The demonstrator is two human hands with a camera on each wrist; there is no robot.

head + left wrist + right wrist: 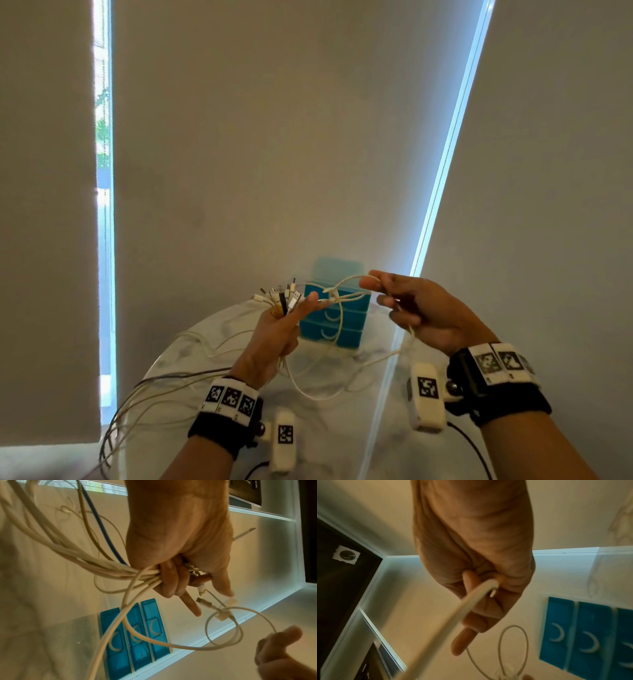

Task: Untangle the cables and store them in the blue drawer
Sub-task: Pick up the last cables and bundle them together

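Above the worktop (342, 377), left hand (274, 329) grips the cables (284, 301), right hand (421, 308) pinches a floppy loop (346, 284); drawers (334, 318) at 12. Limp, light stuff, grab by plugs.

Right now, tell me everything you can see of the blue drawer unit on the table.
The blue drawer unit is a small translucent blue plastic box with three stacked drawers, each with a pale crescent-shaped handle. All three look closed. It stands upright on the white marbled round table, at its far side near the roller blind. A paler blue panel rises behind its top. White cables held between the left hand and right hand hang in front of it; contact cannot be told.
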